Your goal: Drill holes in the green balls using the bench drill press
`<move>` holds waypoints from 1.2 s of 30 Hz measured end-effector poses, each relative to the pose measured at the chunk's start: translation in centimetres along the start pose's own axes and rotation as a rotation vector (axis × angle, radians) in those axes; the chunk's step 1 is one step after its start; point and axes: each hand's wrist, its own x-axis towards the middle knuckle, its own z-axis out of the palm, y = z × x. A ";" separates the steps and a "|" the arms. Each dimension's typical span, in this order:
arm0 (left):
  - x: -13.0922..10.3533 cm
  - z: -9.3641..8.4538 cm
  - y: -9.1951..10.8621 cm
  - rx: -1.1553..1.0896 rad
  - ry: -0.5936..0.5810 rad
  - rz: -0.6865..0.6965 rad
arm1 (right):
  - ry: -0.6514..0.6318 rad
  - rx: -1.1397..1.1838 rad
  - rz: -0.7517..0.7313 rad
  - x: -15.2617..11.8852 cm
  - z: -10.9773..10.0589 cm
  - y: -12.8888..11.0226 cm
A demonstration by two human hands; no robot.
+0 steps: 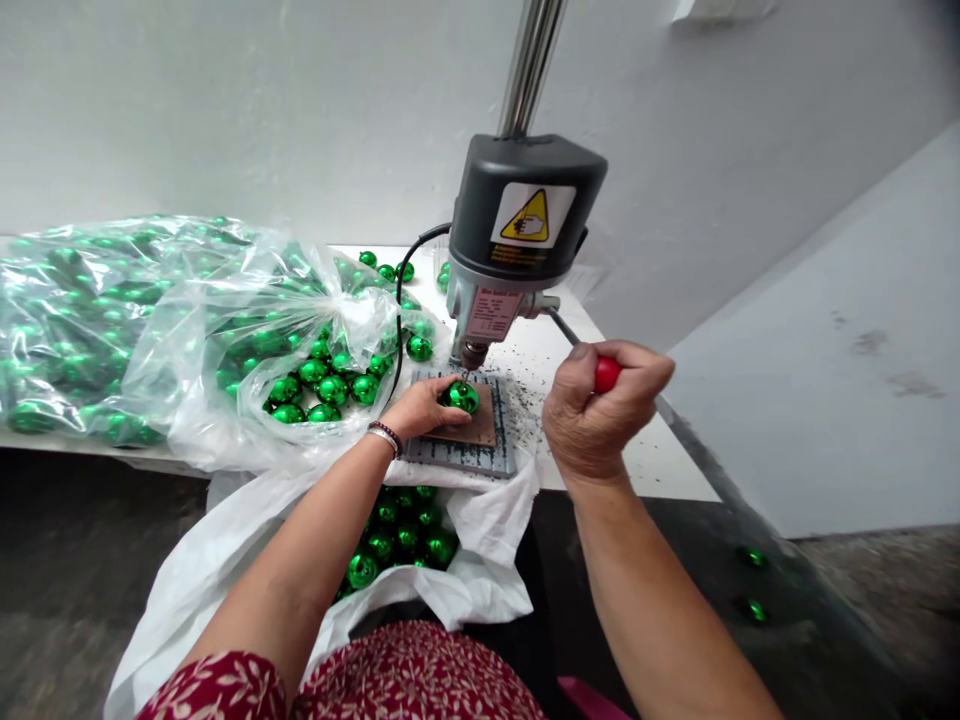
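Observation:
Under the drill press (525, 215), my left hand (422, 408) grips a shiny green bauble (462, 397) between thumb and fingers. The bauble rests on a brown board (484, 425) that lies on the grey slotted base (459, 458). The drill chuck (474, 354) is just above the bauble; whether the bit touches it I cannot tell. To the right, my right hand (606, 400) is closed around the red knob (607, 374) of the feed lever (564, 327).
A clear plastic bag (150, 320) of green baubles fills the table's left. A white sack (480, 590) with more baubles hangs at the front edge. Dark shavings dot the white table (652, 465). Two baubles lie on the floor at right. A black cable (400, 310) runs beside the drill.

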 end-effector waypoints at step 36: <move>-13.9 -0.5 3.5 -0.403 0.126 0.015 | -0.166 -0.069 0.183 8.9 1.9 -2.4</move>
